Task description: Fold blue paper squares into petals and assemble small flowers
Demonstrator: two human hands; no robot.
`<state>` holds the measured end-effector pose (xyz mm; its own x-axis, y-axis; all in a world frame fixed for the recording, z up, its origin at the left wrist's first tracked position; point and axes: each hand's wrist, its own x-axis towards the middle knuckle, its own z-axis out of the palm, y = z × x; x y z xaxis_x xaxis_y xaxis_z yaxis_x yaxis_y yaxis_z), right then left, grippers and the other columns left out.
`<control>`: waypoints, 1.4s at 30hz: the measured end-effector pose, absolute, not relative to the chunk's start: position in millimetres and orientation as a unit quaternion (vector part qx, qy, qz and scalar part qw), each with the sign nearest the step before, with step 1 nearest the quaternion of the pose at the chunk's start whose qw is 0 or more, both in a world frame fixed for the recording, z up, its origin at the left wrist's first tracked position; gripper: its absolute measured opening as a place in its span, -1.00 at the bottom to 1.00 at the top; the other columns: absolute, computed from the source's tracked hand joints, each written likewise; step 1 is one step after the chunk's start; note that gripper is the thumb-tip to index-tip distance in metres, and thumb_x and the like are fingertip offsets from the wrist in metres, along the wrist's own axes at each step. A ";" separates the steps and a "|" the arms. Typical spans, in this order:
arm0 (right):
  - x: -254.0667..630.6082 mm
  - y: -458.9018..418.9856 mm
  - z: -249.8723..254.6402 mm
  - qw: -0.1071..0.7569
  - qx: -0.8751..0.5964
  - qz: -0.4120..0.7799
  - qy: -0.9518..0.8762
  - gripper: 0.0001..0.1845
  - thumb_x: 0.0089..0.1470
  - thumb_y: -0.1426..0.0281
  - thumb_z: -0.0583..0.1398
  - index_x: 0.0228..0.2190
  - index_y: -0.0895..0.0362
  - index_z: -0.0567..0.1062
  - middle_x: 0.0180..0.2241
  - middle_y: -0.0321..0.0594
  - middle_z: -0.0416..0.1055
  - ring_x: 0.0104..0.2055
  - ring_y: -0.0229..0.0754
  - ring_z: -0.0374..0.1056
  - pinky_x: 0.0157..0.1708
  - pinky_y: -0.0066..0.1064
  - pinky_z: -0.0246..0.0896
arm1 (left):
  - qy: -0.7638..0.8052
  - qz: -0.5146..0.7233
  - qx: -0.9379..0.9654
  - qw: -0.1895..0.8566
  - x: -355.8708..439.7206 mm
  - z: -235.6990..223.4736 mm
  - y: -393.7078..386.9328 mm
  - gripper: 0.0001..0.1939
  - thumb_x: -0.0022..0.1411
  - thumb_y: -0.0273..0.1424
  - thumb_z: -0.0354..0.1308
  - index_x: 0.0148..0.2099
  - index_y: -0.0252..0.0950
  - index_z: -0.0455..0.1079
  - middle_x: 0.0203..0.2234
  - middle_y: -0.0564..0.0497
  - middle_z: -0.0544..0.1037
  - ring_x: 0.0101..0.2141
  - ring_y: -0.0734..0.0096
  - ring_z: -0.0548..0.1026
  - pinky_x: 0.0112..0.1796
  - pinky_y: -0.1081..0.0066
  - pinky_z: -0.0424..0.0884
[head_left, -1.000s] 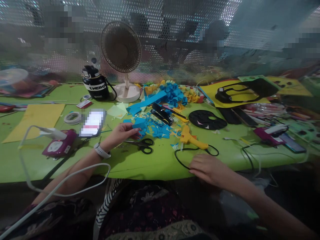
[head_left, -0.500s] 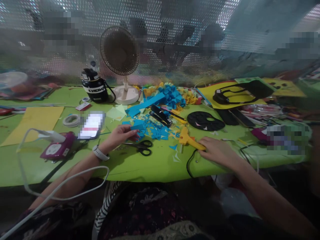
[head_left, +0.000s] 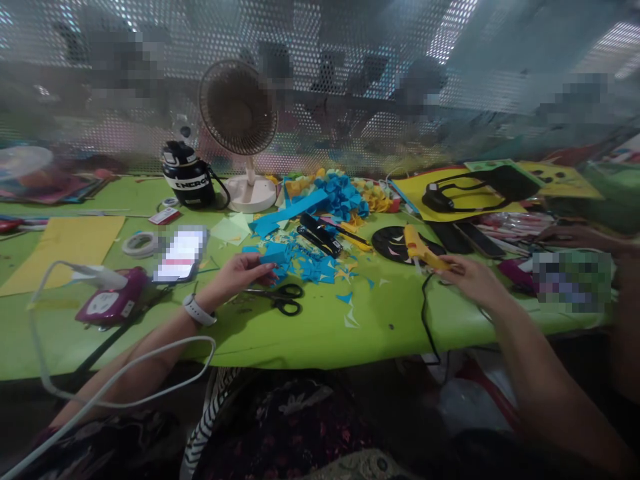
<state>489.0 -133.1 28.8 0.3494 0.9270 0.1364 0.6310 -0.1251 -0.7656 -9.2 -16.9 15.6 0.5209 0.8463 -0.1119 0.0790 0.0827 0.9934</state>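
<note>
Between the thumb and fingers of my left hand [head_left: 244,272] is a small blue paper piece [head_left: 275,256], held above the green table [head_left: 320,340]. Black-handled scissors [head_left: 286,298] lie just below that hand, their blades partly under it. My right hand [head_left: 467,275] grips a yellow glue gun [head_left: 419,248] by its handle, and a black cord hangs from it over the table edge. The gun's front end is over a round black disc [head_left: 387,241]. Blue paper scraps [head_left: 320,270] and a black stapler [head_left: 319,237] lie between my hands.
A fan [head_left: 250,190] and a black bottle [head_left: 186,180] stand at the back. A phone [head_left: 181,253], a tape roll [head_left: 140,244] and a purple power adapter [head_left: 111,300] lie on the left, with a white cable looping across my left arm. Another person's hand [head_left: 583,237] reaches in at the right.
My right hand has lifted the glue gun and moved it right, toward the black disc. Another person's hand has come in at the right. My left hand stays about where it was.
</note>
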 end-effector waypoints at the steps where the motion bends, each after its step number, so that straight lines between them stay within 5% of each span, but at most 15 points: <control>1: 489.2 -133.2 29.4 0.404 -0.726 0.220 -0.511 -0.76 -0.08 0.31 0.39 -0.31 0.07 0.56 -0.32 -0.12 0.61 -0.32 -0.10 0.49 -0.27 -0.30 0.37 | 0.382 0.304 0.607 0.627 -9.3 14.7 -16.5 -0.58 0.03 -0.07 0.44 -0.35 -0.35 0.50 -0.41 -0.07 0.68 -0.45 0.43 0.62 -0.30 0.42 0.61; 4: 476.2 -135.9 34.8 0.422 -0.719 0.311 -0.456 -0.70 -0.11 0.27 0.42 -0.28 0.07 0.59 -0.33 -0.13 0.63 -0.27 -0.09 0.53 -0.17 -0.30 0.41 | 0.381 0.304 0.610 0.625 -8.9 12.2 -16.1 -0.59 0.08 -0.11 0.42 -0.23 -0.36 0.50 -0.41 -0.07 0.67 -0.44 0.41 0.63 -0.30 0.40 0.61; 7: 450.5 -140.2 43.6 0.434 -0.680 0.385 -0.449 -0.64 -0.12 0.22 0.44 -0.25 0.08 0.62 -0.29 -0.13 0.64 -0.23 -0.10 0.56 -0.09 -0.34 0.43 | 0.372 0.318 0.608 0.625 -8.3 12.5 -16.5 -0.34 0.13 -0.16 0.40 0.20 -0.33 0.36 -0.44 -0.03 0.66 -0.42 0.35 0.65 -0.30 0.36 0.61; 9: 433.5 -143.7 49.0 0.452 -0.651 0.409 -0.452 -0.60 -0.13 0.17 0.45 -0.25 0.08 0.62 -0.25 -0.13 0.64 -0.23 -0.10 0.58 -0.08 -0.33 0.44 | 0.366 0.323 0.616 0.618 -8.4 14.7 -16.9 -0.25 0.16 -0.17 0.37 0.31 -0.32 0.25 -0.45 -0.02 0.65 -0.44 0.33 0.65 -0.31 0.35 0.61; 13: 412.5 -155.0 54.3 0.459 -0.620 0.440 -0.460 -0.53 -0.17 0.07 0.46 -0.26 0.07 0.61 -0.21 -0.09 0.64 -0.19 -0.01 0.59 -0.03 -0.23 0.45 | 0.356 0.320 0.651 0.589 -6.2 23.3 -19.0 -0.54 0.17 -0.15 0.35 0.01 -0.35 0.51 -0.37 -0.08 0.67 -0.34 0.32 0.66 -0.23 0.36 0.60; 16: 405.8 -165.6 55.2 0.455 -0.610 0.444 -0.473 -0.52 -0.13 0.04 0.44 -0.21 0.05 0.60 -0.19 -0.07 0.64 -0.15 0.03 0.59 0.01 -0.18 0.43 | 0.352 0.307 0.678 0.568 7.0 33.1 -24.9 -0.61 0.20 -0.18 0.33 -0.03 -0.34 0.54 -0.24 -0.12 0.69 -0.24 0.33 0.66 -0.20 0.40 0.58; 22: 383.0 -177.7 56.8 0.464 -0.610 0.453 -0.455 -0.45 -0.21 -0.06 0.45 -0.24 0.02 0.60 -0.16 -0.08 0.63 -0.24 -0.03 0.59 -0.11 -0.21 0.48 | 0.332 0.270 0.652 0.626 81.8 52.1 -45.6 -0.75 0.26 -0.25 0.29 -0.20 -0.37 0.55 -0.32 -0.13 0.68 -0.36 0.41 0.63 -0.39 0.51 0.48; 31: 370.6 -187.1 43.2 0.438 -0.598 0.468 -0.482 -0.32 -0.12 -0.16 0.36 -0.12 0.05 0.55 -0.06 -0.03 0.59 -0.17 0.02 0.59 -0.19 -0.17 0.52 | 0.227 0.253 0.471 0.814 146.9 45.7 -59.4 -0.74 0.24 -0.33 0.33 -0.09 -0.39 0.54 -0.23 -0.18 0.66 -0.34 0.47 0.61 -0.35 0.50 0.45; 36: 374.2 -189.0 34.1 0.437 -0.593 0.493 -0.463 -0.37 -0.07 -0.08 0.38 -0.07 0.04 0.54 0.01 -0.04 0.57 -0.10 0.02 0.59 -0.12 -0.19 0.52 | 0.244 0.276 0.446 0.816 149.9 40.0 -60.7 -0.84 0.25 -0.38 0.31 -0.20 -0.39 0.51 -0.37 -0.07 0.63 -0.46 0.57 0.57 -0.42 0.56 0.42; 42: 379.6 -190.8 34.3 0.462 -0.612 0.414 -0.490 -0.37 -0.12 -0.13 0.39 -0.14 0.04 0.57 -0.12 -0.09 0.63 -0.18 0.01 0.60 -0.08 -0.13 0.51 | 0.254 0.200 0.588 0.741 126.8 46.7 -62.6 -0.62 0.11 -0.13 0.41 -0.33 -0.40 0.53 -0.47 -0.08 0.63 -0.54 0.53 0.55 -0.46 0.53 0.43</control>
